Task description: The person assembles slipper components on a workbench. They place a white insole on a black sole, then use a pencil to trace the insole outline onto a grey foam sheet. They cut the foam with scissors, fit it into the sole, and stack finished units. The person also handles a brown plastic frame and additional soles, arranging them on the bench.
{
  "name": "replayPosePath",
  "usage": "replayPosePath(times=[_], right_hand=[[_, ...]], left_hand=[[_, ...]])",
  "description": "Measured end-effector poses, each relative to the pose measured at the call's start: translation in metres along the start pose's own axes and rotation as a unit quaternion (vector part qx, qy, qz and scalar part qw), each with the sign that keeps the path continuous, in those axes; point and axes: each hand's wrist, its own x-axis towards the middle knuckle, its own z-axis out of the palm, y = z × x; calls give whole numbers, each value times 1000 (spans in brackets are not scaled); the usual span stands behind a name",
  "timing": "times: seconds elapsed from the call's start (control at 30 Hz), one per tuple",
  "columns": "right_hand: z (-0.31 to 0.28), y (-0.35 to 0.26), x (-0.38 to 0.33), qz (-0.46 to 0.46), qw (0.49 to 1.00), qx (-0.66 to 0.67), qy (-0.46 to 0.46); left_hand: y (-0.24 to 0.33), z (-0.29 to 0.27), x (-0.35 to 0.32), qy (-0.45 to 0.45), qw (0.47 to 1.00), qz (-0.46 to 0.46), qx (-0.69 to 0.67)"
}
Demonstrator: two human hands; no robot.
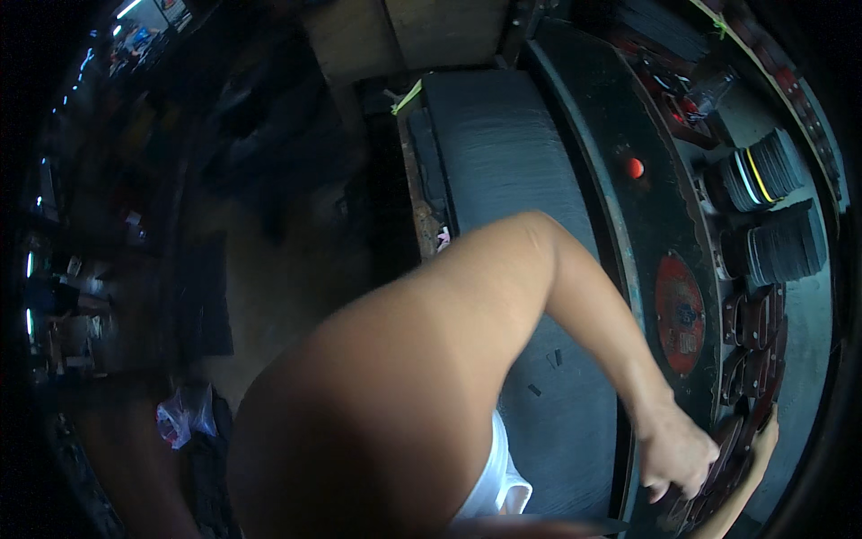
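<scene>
My left arm crosses the view from lower left, bent at the elbow, and my left hand (675,449) is at the lower right. Its fingers are curled in against dark red-brown frame-like pieces (729,436); what they hold is hidden. My right hand (761,445) shows only in part at the far side of these pieces, its fingers stretched out along their edge. More such frame-like pieces (752,319) stand in rows on the grey shelf (808,310).
Two stacks of dark flat pieces (781,247) stand farther up the shelf. A dark machine beam (620,117) bears a red button (636,168) and a red oval plate (680,314). Black sheet material (503,153) covers the table. A clear plastic bag (187,415) is at the lower left.
</scene>
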Motion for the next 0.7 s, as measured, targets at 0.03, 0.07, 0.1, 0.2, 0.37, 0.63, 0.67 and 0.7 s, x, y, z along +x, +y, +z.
replayPosePath(times=[0.03, 0.07, 0.1, 0.2, 0.37, 0.63, 0.67, 0.7], right_hand=[[-1, -2, 0, 11, 1000, -3, -5], [-1, -4, 0, 2, 1000, -18, 2], [0, -7, 1, -13, 1000, -4, 21], [6, -13, 2, 15, 1000, -8, -5], [16, 0, 4, 70, 989, 119, -50], [-23, -25, -35, 123, 979, 118, 108], [-31, -41, -52, 134, 974, 78, 164], [-37, -61, -65, 141, 965, 39, 218]], left_hand=[[24, -21, -9, 26, 999, 31, -25], [45, -43, -19, 22, 998, 8, -63], [64, -66, -30, 30, 994, -2, -105], [122, -125, -71, 62, 983, -89, -148], [188, -168, -148, 80, 938, -302, -148], [212, -104, -336, 8, 915, -398, 63], [209, -95, -359, -8, 921, -383, 72], [208, -86, -379, -23, 925, -371, 83]])
